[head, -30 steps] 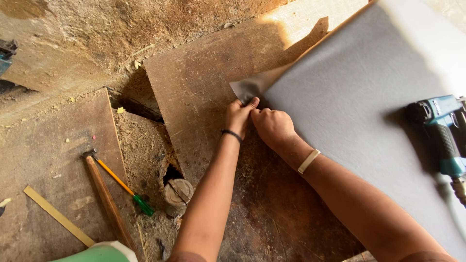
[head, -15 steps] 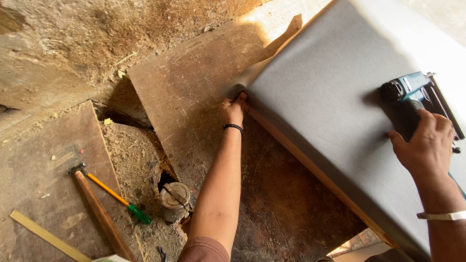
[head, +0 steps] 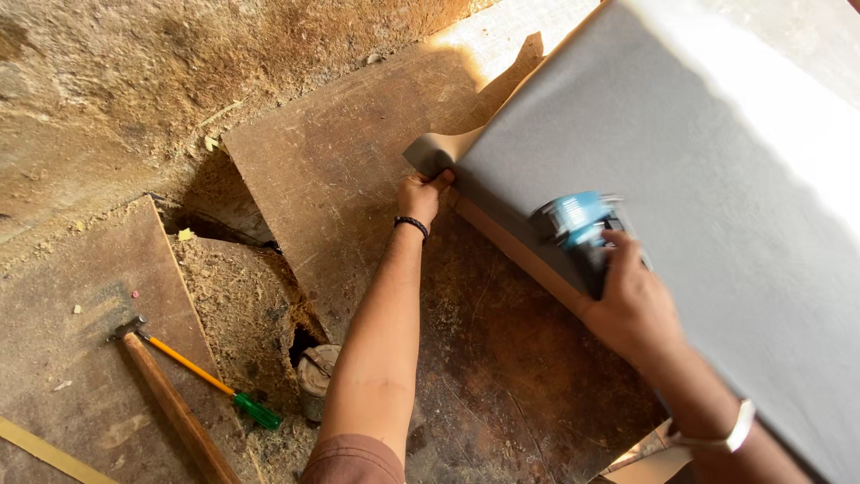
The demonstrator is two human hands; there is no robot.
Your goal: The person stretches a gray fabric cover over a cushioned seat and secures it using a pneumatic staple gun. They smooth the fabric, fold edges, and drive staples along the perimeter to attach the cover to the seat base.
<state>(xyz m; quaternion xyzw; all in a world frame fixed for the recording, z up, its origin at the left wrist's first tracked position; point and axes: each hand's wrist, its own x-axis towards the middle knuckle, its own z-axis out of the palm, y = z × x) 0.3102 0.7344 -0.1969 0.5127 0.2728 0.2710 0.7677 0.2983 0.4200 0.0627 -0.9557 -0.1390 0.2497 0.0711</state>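
Your fingers [head: 618, 242] on the right hand [head: 632, 309] are closed around the blue power tool [head: 578, 224], which has moved from the frame's right to centre since half a second ago. Its long axis points upper left. Your left hand [head: 421, 195] pinches the grey sheet [head: 681, 179] corner.

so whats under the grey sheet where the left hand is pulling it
Under the grey sheet a wooden board edge shows along its lower side, where the left hand grips the folded corner. The right hand holds a blue power tool there. The rest of the board is covered.
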